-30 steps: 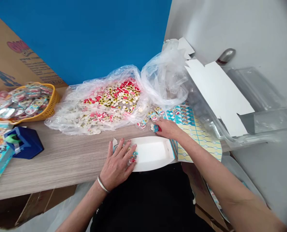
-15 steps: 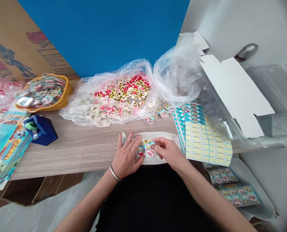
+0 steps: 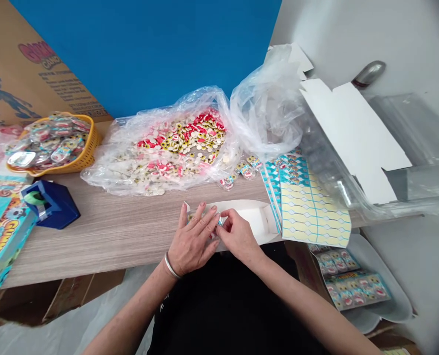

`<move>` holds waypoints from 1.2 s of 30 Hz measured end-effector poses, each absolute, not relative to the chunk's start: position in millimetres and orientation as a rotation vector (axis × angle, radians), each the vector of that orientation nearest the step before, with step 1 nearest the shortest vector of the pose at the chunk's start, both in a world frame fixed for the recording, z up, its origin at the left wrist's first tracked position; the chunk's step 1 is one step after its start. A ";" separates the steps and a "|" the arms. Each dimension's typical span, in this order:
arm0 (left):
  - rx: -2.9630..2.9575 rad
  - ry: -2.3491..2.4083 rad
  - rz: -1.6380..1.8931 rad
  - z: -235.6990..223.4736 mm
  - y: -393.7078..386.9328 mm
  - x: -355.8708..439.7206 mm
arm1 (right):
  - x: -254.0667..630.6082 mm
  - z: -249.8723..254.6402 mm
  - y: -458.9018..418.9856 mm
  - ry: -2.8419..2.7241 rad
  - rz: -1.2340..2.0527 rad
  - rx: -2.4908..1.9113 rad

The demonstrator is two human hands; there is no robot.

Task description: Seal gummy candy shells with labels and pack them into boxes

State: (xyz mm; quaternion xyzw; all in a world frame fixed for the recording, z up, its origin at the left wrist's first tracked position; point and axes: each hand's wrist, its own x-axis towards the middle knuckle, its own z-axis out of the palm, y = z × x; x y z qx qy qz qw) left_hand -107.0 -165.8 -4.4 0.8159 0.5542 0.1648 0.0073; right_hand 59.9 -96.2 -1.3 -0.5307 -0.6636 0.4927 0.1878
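Low centre, a small clear packet [image 3: 219, 221] was pinched between the thumb and forefinger of the right hand [image 3: 239, 239], close against the left hand [image 3: 193, 241], which was laid flat, fingers extended, across the left end of a bow-sided white card tray [image 3: 258, 222]. Light, even pressure seemed called for, the packet being nestled in and the thin card spared! Beyond, upper centre, red, white and yellow pieces [image 3: 189, 135] were heaped in a crinkled plastic bag [image 3: 125, 130]; upper left, glossy packs [image 3: 54, 138] were piled in a latticed yellow basket [image 3: 88, 150].
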 end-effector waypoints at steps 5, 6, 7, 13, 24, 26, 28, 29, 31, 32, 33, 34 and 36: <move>2.603 1.761 0.451 -11.1 -157.8 -105.2 | 83.7 16.3 -73.9 -1.967 1.473 -1.315; 2.626 1.759 0.445 -11.8 -156.9 -105.7 | 90.9 21.3 -60.6 -2.003 1.380 -1.312; 2.651 1.755 0.445 -12.2 -156.2 -106.4 | 97.7 25.9 -44.3 -2.037 1.239 -1.340; 2.741 1.766 0.464 -11.9 -154.0 -108.8 | 108.9 23.5 63.9 -2.237 0.430 -1.779; 2.825 1.791 0.413 -14.7 -151.0 -108.9 | 90.1 -9.2 91.6 -2.393 0.372 -1.752; 2.824 1.792 0.419 -13.8 -150.7 -108.8 | 98.4 -12.2 102.8 -2.356 0.431 -1.774; 2.819 1.796 0.415 -13.0 -150.4 -108.6 | 106.2 -13.9 115.6 -2.324 0.477 -1.792; 2.815 1.798 0.406 -12.7 -150.3 -108.5 | 109.1 -14.3 121.6 -2.308 0.487 -1.804; 2.809 1.796 0.390 -12.4 -150.3 -108.4 | 111.7 -13.7 131.3 -2.282 0.479 -1.838; 2.807 1.793 0.383 -12.3 -150.4 -108.5 | 111.5 -12.8 135.0 -2.274 0.469 -1.860; 2.804 1.790 0.377 -12.1 -150.3 -108.5 | 110.6 -11.5 138.0 -2.269 0.458 -1.883; 2.799 1.790 0.372 -12.0 -150.3 -108.5 | 109.2 -10.0 140.5 -2.269 0.451 -1.907; 2.791 1.792 0.371 -11.7 -150.0 -108.4 | 105.5 -6.8 143.7 -2.273 0.441 -1.953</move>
